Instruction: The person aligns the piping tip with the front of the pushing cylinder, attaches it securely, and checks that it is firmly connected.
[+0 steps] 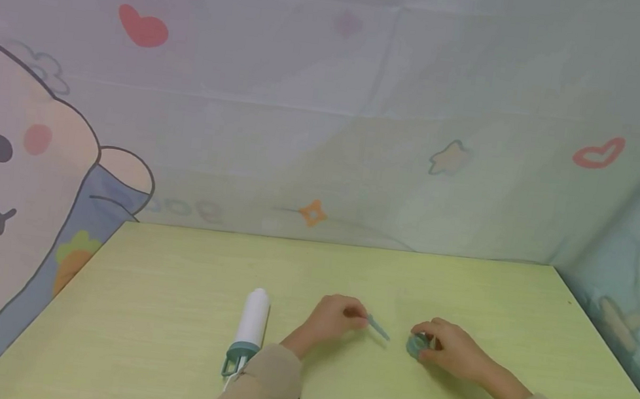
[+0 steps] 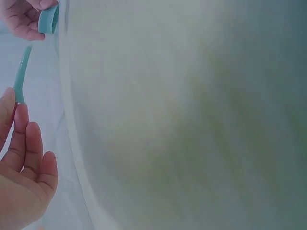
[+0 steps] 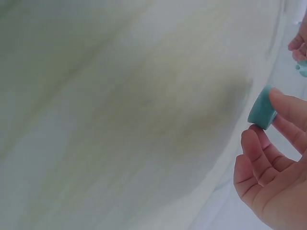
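Left of our left hand lies the white tube, gripped by neither hand. Here our left hand pinches a green stick, our right hand a green cap, a gap between. Both small pieces are up, we judge, none joined. Beyond our hands, the table stretches open to its back edge.

The cap and the stick look like smooth plastic with a slight sheen. The tube appears matt plastic. The backdrop is creased cloth, the sleeves matt cloth, the table top smooth, faintly wood-grained.
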Motion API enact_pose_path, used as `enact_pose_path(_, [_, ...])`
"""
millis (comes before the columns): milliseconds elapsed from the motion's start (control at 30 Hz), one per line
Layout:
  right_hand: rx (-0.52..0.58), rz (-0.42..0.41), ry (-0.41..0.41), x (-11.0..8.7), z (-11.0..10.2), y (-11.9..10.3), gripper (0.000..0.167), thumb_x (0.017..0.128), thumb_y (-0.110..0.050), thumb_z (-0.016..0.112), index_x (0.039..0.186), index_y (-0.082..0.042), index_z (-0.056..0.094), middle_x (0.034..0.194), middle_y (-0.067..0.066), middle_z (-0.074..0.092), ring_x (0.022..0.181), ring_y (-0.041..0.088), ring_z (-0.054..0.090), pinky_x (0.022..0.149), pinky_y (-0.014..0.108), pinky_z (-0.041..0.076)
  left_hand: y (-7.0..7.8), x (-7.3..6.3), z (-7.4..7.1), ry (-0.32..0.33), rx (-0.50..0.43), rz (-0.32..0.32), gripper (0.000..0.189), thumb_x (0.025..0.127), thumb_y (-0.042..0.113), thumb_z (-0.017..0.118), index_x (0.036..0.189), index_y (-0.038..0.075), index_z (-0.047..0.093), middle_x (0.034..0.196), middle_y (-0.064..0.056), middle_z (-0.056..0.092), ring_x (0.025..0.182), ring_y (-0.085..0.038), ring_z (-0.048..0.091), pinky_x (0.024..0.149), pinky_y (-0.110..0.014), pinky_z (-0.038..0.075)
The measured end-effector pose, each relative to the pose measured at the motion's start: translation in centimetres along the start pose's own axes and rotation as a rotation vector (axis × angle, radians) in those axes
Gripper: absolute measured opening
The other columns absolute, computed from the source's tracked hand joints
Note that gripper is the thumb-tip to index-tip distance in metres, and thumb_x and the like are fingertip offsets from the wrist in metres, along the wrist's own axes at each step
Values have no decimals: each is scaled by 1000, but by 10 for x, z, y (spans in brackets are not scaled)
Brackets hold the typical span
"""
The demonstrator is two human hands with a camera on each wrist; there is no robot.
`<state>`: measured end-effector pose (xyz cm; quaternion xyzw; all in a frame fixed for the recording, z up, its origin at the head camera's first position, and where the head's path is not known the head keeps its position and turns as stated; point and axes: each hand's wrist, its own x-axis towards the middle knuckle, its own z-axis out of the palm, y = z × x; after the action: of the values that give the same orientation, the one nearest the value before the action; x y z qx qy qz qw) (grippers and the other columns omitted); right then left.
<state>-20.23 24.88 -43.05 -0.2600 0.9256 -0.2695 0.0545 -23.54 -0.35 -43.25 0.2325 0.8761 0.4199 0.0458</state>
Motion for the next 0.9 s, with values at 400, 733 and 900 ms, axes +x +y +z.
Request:
enact_pose_path(400, [109,-75,166,7,-4,-21,26,76,-11,67,99,-7,57,86,-1,59,65,0,46,52,19,40,3,-14,-3,181,-104,-35,10,79,21,65,82,13,68,82,1,68,73,-8,58,62,-18,44])
enact_pose_path(733, [169,-114,310,16,3,-31,25,73,-4,68,95,-9,55,81,-2,59,66,-1,49,57,21,41,11,-20,-3,242,-162,-51,12,79,23,66,83,12,68,80,0,68,72,-7,58,61,-18,44])
enact_pose_path(900, [225,-144,341,19,6,-35,25,73,-2,67,95,-7,56,78,5,60,66,-1,50,57,21,43,15,-22,-2,282,-177,-58,13,77,23,67,82,11,69,79,-1,68,72,-7,57,61,-19,44])
